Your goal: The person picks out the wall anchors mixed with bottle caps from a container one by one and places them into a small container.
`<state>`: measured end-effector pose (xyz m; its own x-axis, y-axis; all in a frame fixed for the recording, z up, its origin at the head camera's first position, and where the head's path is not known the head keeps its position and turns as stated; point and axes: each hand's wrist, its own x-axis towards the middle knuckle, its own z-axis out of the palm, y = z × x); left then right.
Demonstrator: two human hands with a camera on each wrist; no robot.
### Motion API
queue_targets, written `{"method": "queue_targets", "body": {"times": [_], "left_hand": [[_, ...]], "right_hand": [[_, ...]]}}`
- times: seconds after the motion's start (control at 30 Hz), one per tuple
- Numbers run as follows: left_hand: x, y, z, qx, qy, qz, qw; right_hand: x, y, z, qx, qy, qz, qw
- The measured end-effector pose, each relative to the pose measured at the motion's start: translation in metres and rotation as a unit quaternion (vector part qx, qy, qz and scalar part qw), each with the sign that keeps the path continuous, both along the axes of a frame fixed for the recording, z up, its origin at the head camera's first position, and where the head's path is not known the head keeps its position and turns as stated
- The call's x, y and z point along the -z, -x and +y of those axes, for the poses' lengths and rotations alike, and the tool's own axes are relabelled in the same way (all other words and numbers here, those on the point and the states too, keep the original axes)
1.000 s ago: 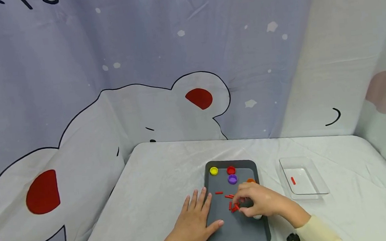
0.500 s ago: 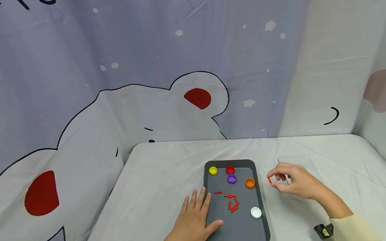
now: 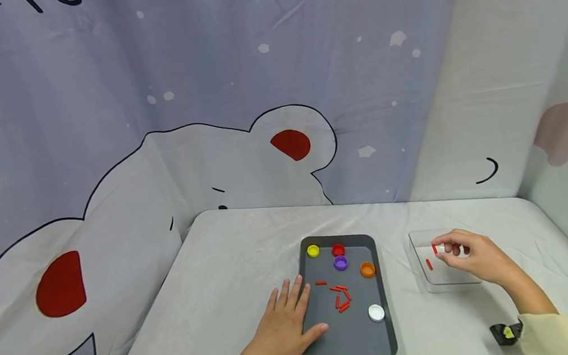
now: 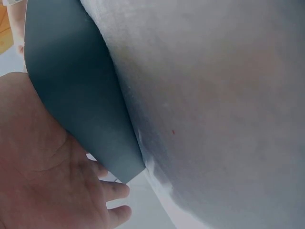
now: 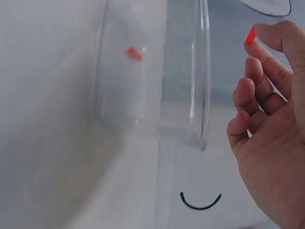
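Between thumb and index finger my right hand (image 3: pixel 478 256) pinches a small red stick (image 5: pixel 250 36), held over the clear plastic box (image 3: pixel 448 286). Another red stick (image 3: pixel 429 264) lies on the bottom of that box. My left hand (image 3: pixel 282 330) lies with spread, straight fingers at the left edge of the grey tray (image 3: pixel 349 346). On the tray several red sticks (image 3: pixel 344 307) are scattered near the middle. Around them stand small round caps: yellow (image 3: pixel 313 251), red (image 3: pixel 338 250), purple (image 3: pixel 340 263), orange (image 3: pixel 367 270) and white (image 3: pixel 376 312).
A white cloth (image 3: pixel 230 261) covers the table. Behind it hangs a printed curtain (image 3: pixel 193 67) with a bear drawing. A black strap piece (image 3: pixel 505 334) sits at my right wrist by the sleeve (image 3: pixel 551 334).
My right hand has lifted a red stick off the tray and carried it rightward over the clear box. The left hand has stayed at the tray's edge.
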<state>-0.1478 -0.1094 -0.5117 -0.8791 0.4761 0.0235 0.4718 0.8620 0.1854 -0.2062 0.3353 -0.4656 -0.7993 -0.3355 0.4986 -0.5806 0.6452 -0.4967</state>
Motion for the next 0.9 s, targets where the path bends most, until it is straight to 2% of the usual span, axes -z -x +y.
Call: {"method": "queue_targets", "body": {"times": [0.1, 0.33, 0.5, 0.9], "left_hand": [[0.0, 0.0, 0.0, 0.0, -0.002, 0.005, 1.0], [-0.007, -0.001, 0.001, -0.009, 0.012, -0.022, 0.9996], [-0.005, -0.001, 0.0, -0.005, 0.001, -0.014, 0.9999], [-0.006, 0.0, 0.001, -0.009, 0.003, -0.029, 0.9995]], "right_hand": [[0.002, 0.0, 0.007, 0.012, -0.002, -0.011, 0.9999], [0.006, 0.002, 0.017, 0.031, -0.002, -0.029, 0.9991], [0.008, 0.003, 0.021, 0.038, -0.003, -0.035, 0.9987], [0.006, 0.001, 0.014, 0.048, -0.003, -0.045, 0.9978]]}}
